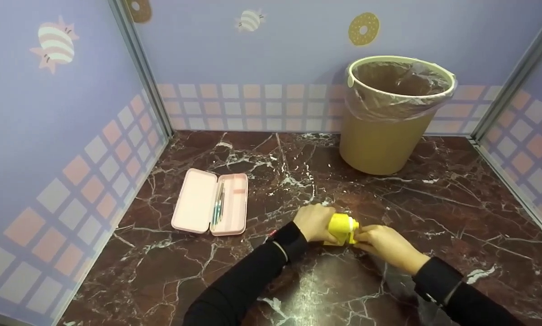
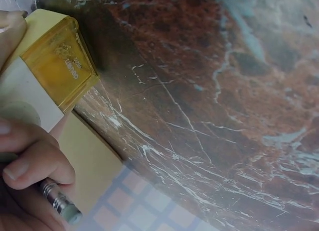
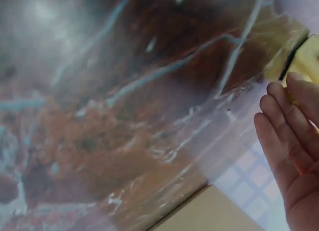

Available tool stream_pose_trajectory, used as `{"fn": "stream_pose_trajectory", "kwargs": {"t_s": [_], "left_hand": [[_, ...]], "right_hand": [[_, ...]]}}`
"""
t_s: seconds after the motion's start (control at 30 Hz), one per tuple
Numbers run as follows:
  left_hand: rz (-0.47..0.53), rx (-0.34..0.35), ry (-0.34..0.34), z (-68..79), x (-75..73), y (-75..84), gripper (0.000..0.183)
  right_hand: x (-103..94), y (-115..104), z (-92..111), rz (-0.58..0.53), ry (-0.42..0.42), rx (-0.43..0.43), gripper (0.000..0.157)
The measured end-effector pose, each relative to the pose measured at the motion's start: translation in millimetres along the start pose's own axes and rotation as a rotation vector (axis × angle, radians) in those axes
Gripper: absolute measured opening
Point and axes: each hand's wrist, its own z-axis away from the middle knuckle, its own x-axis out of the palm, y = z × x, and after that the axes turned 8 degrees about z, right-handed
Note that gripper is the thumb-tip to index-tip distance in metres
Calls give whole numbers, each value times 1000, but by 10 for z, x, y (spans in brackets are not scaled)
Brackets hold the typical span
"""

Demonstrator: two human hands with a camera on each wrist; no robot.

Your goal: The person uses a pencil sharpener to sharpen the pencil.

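Observation:
A yellow crank pencil sharpener lies low over the table between the two hands. My left hand grips its body from the left. In the left wrist view, its amber see-through shavings drawer shows beside a white face. The eraser end of a pencil sticks out beneath the left fingers; its other end is hidden. From the right, my right hand pinches the yellow crank handle between thumb and fingertips. The right wrist view shows the other right fingers fairly straight beside the sharpener's yellow side.
An unfolded pink pencil case lies to the left, with several pencils in its tray. At the back right stands a tan bin lined with a plastic bag. Patterned panels enclose the dark marbled table.

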Motion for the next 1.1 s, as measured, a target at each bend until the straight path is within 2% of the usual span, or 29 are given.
{"fn": "stream_pose_trajectory", "kwargs": {"t_s": [0.13,0.33,0.6,0.93,1.1], "left_hand": [[8,4,3,14,-11,-4,54],[11,-2,-2,18,-7,1,54],[16,-11,-21,7,-41,32,53],[2,-17,-41,-30,-50,26,52],[11,-14,-50,-42,-51,23,51]], "right_hand": [[-80,-67,48,8,13,-29,7],[-131,-117,87,29,-3,-20,8],[-276,-162,108,71,56,-35,10],[-394,-124,44,125,146,-113,16],[-428,-117,37,147,148,-124,17]]}}
